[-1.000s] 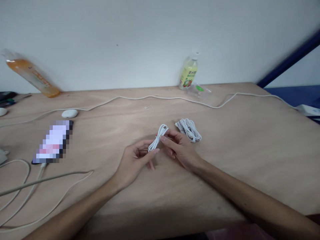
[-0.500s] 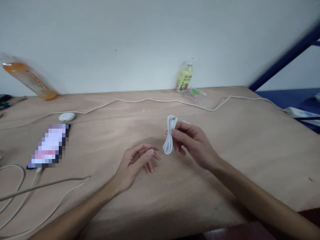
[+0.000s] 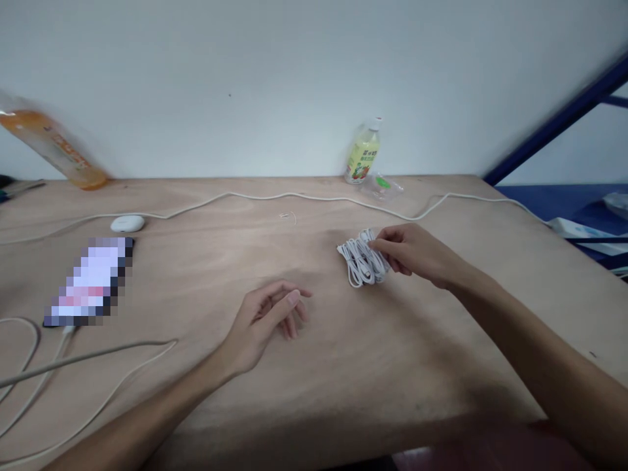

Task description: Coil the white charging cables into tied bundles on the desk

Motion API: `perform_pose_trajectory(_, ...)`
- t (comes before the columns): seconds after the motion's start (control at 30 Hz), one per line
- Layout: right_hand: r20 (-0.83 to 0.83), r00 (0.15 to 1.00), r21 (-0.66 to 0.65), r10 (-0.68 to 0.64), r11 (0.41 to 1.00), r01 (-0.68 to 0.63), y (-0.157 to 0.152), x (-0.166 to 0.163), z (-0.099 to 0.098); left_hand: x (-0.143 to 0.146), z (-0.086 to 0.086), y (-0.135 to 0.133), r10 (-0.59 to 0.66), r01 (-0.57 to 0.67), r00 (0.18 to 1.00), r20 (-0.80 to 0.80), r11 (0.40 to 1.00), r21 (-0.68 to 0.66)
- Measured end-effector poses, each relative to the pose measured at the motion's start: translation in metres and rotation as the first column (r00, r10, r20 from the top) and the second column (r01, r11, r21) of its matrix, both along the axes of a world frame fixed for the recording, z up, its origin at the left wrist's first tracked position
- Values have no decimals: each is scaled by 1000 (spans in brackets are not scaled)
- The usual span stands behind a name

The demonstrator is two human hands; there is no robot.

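Observation:
A pile of coiled white cables [image 3: 362,261] lies on the table right of the middle. My right hand [image 3: 405,248] is at the right side of this pile, thumb and fingers pinched on a coiled white cable there; the hand partly hides that end. My left hand [image 3: 275,320] hovers low over the table, left of and nearer than the pile. Its fingers are loosely curved and apart, with nothing in them.
A long white cord [image 3: 289,195] runs across the back of the table. Behind it stand a yellow drink bottle [image 3: 362,156] and clear plastic packaging [image 3: 383,186]. To the left are an orange drink bottle [image 3: 59,152], a white earbud case [image 3: 127,224] and a plugged-in phone [image 3: 91,281].
My right hand has moved right with the coiled cable, from in front of the pile to its right side. The pile now shows. My left hand has hardly moved.

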State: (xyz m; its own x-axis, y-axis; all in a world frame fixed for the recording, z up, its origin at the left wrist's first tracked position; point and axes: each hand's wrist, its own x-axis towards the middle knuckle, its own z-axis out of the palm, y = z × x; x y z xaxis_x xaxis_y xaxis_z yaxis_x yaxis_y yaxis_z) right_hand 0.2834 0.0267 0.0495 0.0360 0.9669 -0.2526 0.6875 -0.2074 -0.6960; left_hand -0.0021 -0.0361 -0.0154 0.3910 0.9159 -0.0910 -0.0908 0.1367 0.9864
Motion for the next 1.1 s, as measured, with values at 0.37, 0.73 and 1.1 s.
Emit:
perform_pose_trajectory(0.37, 344, 936, -20, 75, 997, -73, 5, -13, 8, 2, 3, -1, -16, 16, 1000, -23, 1000, -21)
perform_pose_trajectory(0.73, 364, 922, -3, 131, 990, -139, 5, -7, 6, 1, 2, -1, -24, 24, 999, -28, 1000, -17)
perform_pose_trajectory(1.1, 604, 797, -34, 8, 999, 16, 3, -18, 2, 1, 2, -1, -31, 31, 999, -35, 999, -15)
